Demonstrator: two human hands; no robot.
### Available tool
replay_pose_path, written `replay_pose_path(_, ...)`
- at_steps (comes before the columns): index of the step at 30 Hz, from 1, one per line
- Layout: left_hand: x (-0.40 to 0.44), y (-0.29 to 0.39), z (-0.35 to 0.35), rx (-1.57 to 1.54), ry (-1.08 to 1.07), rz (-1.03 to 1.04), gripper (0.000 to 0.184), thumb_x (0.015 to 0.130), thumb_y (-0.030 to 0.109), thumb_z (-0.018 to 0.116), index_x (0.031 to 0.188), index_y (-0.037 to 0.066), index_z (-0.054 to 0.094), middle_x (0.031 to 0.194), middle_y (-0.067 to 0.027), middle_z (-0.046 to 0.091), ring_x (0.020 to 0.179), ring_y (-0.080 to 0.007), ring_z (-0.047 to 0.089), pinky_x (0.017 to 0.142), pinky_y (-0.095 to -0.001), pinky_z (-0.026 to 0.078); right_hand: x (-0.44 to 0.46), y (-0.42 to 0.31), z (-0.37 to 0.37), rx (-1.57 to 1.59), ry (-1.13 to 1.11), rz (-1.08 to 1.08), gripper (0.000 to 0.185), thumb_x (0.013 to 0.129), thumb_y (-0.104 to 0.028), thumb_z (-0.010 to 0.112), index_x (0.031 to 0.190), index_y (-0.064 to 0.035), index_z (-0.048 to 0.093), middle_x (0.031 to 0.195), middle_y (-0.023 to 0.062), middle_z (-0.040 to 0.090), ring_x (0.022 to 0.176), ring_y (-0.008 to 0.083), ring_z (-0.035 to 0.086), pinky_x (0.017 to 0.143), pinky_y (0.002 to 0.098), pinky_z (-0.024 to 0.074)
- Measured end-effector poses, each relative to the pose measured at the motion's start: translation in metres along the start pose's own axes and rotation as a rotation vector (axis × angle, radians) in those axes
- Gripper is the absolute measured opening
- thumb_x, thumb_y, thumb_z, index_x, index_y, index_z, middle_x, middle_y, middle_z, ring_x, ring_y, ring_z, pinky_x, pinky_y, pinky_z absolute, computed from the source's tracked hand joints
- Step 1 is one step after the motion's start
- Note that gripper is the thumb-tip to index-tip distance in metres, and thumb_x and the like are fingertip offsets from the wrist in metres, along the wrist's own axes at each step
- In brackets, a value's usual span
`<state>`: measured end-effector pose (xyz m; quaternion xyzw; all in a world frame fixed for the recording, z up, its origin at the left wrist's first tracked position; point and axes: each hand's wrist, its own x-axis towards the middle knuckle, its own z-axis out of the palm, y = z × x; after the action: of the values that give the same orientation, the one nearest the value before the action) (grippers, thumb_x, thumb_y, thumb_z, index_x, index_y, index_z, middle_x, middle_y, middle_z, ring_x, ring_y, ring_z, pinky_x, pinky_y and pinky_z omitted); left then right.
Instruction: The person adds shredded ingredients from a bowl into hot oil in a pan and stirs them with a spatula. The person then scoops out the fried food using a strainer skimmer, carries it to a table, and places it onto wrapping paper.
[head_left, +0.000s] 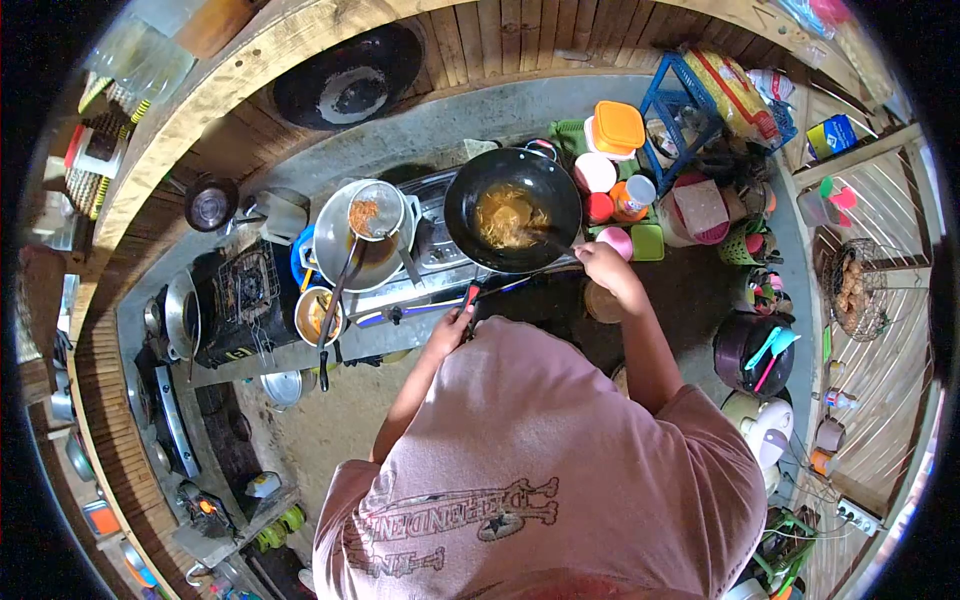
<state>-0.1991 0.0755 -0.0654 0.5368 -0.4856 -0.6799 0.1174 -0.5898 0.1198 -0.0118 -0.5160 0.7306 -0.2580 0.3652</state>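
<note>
Wok (pixel 466 225): ahead of left hand (pixel 452 330); just left of right hand (pixel 607 270), the nearer.
Utensil (pixel 560 243): gripped by right hand, slanting forward-left into the food (pixel 510 208).
Red-black handle (pixel 471 295): left hand closed around it.

Walled at the back with brown wooden slats (pixel 520 40) over a grey band of wall (pixel 460 112). Framed overhead on the left by a pale timber beam (pixel 215 88). Closed on the right by light slatted walling (pixel 885 400), bright at its gaps. Floored in tan (pixel 330 430) before a grey counter (pixel 235 375).
</note>
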Motion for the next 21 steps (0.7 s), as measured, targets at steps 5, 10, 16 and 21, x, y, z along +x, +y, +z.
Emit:
replay_pose_path(5,-0.006,0.007,-0.002,0.019,-0.032,-0.041,0.042,0.096,0.050,0.060,0.088,0.010,0.061,0.064,0.0050,0.049,0.056,-0.0073,0.044,0.052,-0.0263,0.034,-0.058,-0.078,-0.039,-0.157,0.017,-0.066,0.030,0.096,-0.020,0.055,0.119,-0.0064,0.067,0.107,0.0223,0.068,0.102,0.0400,0.064,0.089,0.0440,0.0503)
replay_pose_path(10,-0.003,0.004,-0.004,0.045,-0.031,-0.029,0.042,0.096,0.052,0.059,0.088,0.010,0.062,0.064,0.0046,0.050,0.055,-0.0078,0.044,0.052,-0.0264,0.035,-0.091,-0.099,-0.079,-0.335,0.133,-0.254,0.031,0.087,-0.012,0.063,0.116,-0.0130,0.070,0.094,0.0181,0.069,0.088,0.0369,0.066,0.080,0.0465,0.0517)
replay_pose_path(16,-0.005,0.008,-0.002,0.106,-0.006,-0.030,0.049,0.094,0.057,0.059,0.091,0.009,0.063,0.065,0.0026,0.052,0.057,-0.0089,0.048,0.053,-0.0269,0.037,-0.083,-0.099,-0.065,-0.588,0.160,-0.190,0.031,0.087,-0.011,0.059,0.116,-0.0142,0.071,0.095,0.0149,0.069,0.086,0.0339,0.066,0.076,0.0460,0.0530)
replay_pose_path(21,0.000,0.002,-0.004,0.125,0.002,-0.032,0.051,0.094,0.058,0.058,0.092,0.007,0.062,0.066,0.0014,0.053,0.058,-0.0096,0.049,0.055,-0.0276,0.039,-0.065,-0.101,-0.047,-0.521,0.384,-0.278,0.032,0.089,-0.011,0.057,0.118,-0.0125,0.069,0.092,0.0155,0.069,0.080,0.0344,0.066,0.072,0.0475,0.0530)
